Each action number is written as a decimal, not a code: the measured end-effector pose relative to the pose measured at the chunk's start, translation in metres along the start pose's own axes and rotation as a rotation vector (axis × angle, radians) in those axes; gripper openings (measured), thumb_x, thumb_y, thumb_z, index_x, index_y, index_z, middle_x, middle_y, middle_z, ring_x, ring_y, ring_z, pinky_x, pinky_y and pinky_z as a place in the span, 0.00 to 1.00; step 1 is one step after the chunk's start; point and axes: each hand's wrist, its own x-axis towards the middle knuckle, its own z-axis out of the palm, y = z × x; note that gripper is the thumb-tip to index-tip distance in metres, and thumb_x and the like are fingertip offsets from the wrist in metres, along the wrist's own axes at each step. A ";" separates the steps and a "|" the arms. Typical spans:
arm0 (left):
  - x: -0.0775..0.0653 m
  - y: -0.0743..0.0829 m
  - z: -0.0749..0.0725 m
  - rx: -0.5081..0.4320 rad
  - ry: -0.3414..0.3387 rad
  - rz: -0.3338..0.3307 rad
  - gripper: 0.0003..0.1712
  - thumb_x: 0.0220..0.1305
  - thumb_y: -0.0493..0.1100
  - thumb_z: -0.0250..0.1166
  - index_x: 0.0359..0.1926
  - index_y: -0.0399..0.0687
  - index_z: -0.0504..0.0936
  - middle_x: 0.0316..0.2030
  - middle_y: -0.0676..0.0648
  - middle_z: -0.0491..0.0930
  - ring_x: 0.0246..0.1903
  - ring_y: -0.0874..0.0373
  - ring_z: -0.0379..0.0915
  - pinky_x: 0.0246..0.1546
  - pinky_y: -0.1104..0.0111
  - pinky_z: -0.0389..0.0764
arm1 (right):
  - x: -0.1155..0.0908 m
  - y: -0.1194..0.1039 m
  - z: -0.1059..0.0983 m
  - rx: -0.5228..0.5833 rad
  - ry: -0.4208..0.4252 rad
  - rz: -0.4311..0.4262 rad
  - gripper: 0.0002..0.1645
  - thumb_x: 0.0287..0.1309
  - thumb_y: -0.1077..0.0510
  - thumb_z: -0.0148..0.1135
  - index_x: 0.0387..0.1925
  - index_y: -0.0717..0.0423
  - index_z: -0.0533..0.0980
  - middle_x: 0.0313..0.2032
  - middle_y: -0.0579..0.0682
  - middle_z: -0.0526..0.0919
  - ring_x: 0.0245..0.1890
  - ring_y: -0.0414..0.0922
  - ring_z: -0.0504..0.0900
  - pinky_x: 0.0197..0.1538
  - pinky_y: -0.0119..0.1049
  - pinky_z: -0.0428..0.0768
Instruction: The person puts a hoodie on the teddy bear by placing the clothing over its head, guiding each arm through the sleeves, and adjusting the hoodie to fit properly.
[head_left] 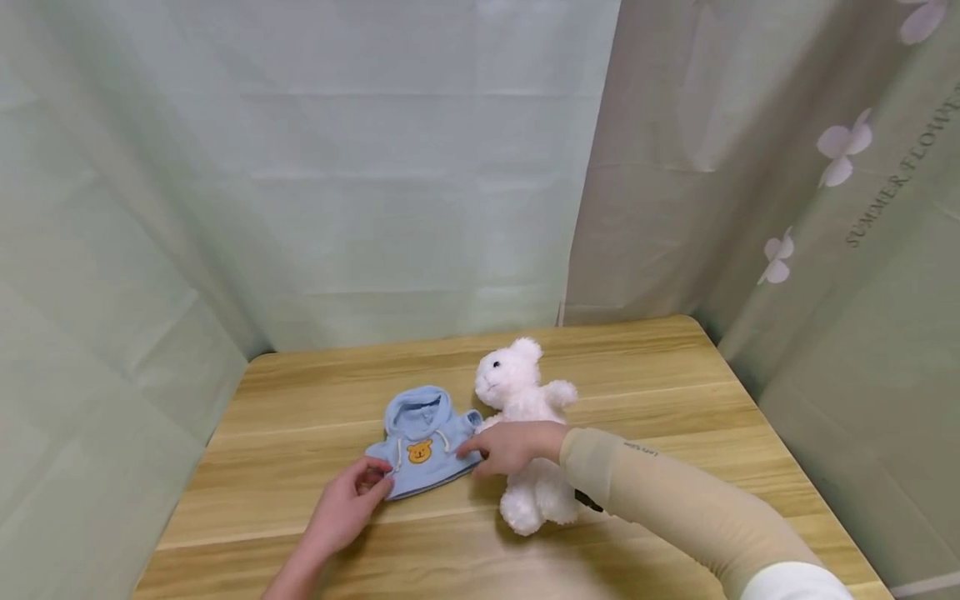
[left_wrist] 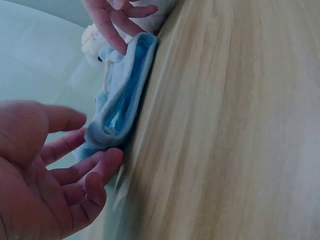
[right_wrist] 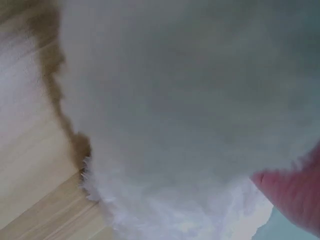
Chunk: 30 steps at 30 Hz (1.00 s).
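A small light-blue doll hoodie (head_left: 431,471) with an orange bear face lies on the wooden table, hood away from me. At its lower left corner is my left hand (head_left: 348,504), thumb and fingers spread around the cloth edge; the left wrist view shows the hem opening (left_wrist: 127,95) facing that hand. My right hand (head_left: 517,446) reaches across a white plush bear (head_left: 540,492), and its fingers touch the hoodie's right side. The bear lies beside the hoodie, its middle partly hidden by that hand. White fur (right_wrist: 175,100) fills most of the right wrist view.
The wooden table (head_left: 300,400) has pale curtains (head_left: 375,167) behind it and at both sides. A flower-printed curtain (head_left: 840,292) hangs on the right. A beige sleeve (head_left: 675,492) covers the right forearm, which passes over the table's right part.
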 end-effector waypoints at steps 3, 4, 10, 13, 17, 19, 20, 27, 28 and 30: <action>0.000 0.000 0.001 -0.020 0.013 0.010 0.08 0.70 0.39 0.72 0.49 0.45 0.87 0.37 0.51 0.86 0.32 0.60 0.77 0.37 0.68 0.77 | 0.001 0.001 0.000 0.043 0.038 -0.009 0.23 0.75 0.51 0.64 0.67 0.49 0.81 0.51 0.43 0.85 0.49 0.37 0.78 0.57 0.34 0.76; 0.000 0.000 0.002 -0.023 0.016 0.008 0.08 0.70 0.39 0.72 0.48 0.44 0.87 0.37 0.50 0.85 0.32 0.60 0.77 0.37 0.68 0.77 | 0.002 0.001 0.000 0.061 0.054 -0.011 0.21 0.75 0.52 0.65 0.64 0.50 0.82 0.48 0.42 0.85 0.46 0.36 0.77 0.55 0.33 0.76; 0.000 -0.001 0.006 -0.049 0.026 -0.030 0.08 0.68 0.38 0.74 0.46 0.44 0.86 0.37 0.48 0.84 0.34 0.60 0.79 0.37 0.69 0.78 | 0.005 0.000 0.003 0.188 0.170 0.010 0.09 0.75 0.53 0.65 0.49 0.49 0.86 0.34 0.40 0.83 0.31 0.35 0.77 0.40 0.31 0.76; -0.001 0.001 0.008 -0.090 0.040 -0.039 0.09 0.68 0.37 0.74 0.46 0.42 0.85 0.38 0.47 0.83 0.34 0.59 0.81 0.37 0.70 0.79 | 0.006 -0.001 0.004 0.239 0.225 0.029 0.07 0.75 0.54 0.65 0.45 0.49 0.87 0.31 0.42 0.85 0.26 0.34 0.78 0.35 0.30 0.77; -0.002 0.004 0.010 -0.168 0.054 -0.041 0.13 0.67 0.35 0.74 0.50 0.38 0.84 0.40 0.44 0.83 0.36 0.58 0.82 0.37 0.70 0.80 | 0.007 -0.003 0.003 0.259 0.293 0.042 0.05 0.73 0.57 0.67 0.41 0.50 0.88 0.30 0.42 0.86 0.24 0.34 0.80 0.33 0.31 0.78; -0.002 0.005 0.011 -0.204 0.057 -0.054 0.18 0.67 0.36 0.75 0.55 0.37 0.82 0.42 0.43 0.83 0.37 0.57 0.83 0.38 0.71 0.81 | 0.008 -0.004 0.003 0.243 0.325 0.045 0.03 0.71 0.58 0.69 0.39 0.50 0.87 0.29 0.40 0.84 0.24 0.34 0.80 0.34 0.31 0.79; -0.002 0.004 0.011 -0.224 0.058 -0.063 0.21 0.66 0.36 0.75 0.57 0.36 0.80 0.43 0.42 0.83 0.38 0.57 0.83 0.39 0.71 0.81 | 0.008 -0.004 0.003 0.235 0.338 0.046 0.02 0.70 0.59 0.70 0.38 0.50 0.86 0.29 0.40 0.83 0.25 0.34 0.80 0.35 0.31 0.79; -0.002 -0.001 0.014 -0.388 0.074 -0.174 0.28 0.65 0.35 0.76 0.61 0.33 0.74 0.44 0.40 0.84 0.40 0.58 0.84 0.40 0.69 0.85 | 0.010 -0.004 0.002 0.201 0.367 0.039 0.04 0.65 0.61 0.73 0.39 0.49 0.84 0.32 0.40 0.83 0.31 0.36 0.78 0.39 0.32 0.78; -0.002 -0.002 0.015 -0.404 0.077 -0.178 0.27 0.66 0.34 0.76 0.60 0.32 0.74 0.44 0.40 0.84 0.39 0.58 0.84 0.40 0.69 0.85 | 0.010 -0.005 0.001 0.198 0.367 0.036 0.04 0.66 0.61 0.72 0.40 0.50 0.85 0.33 0.40 0.84 0.31 0.36 0.78 0.39 0.32 0.78; -0.003 -0.003 0.016 -0.427 0.081 -0.177 0.23 0.66 0.32 0.75 0.57 0.30 0.76 0.43 0.41 0.84 0.38 0.59 0.84 0.40 0.69 0.86 | 0.010 -0.006 0.000 0.190 0.369 0.032 0.04 0.67 0.60 0.72 0.41 0.50 0.87 0.34 0.38 0.85 0.32 0.35 0.78 0.40 0.32 0.78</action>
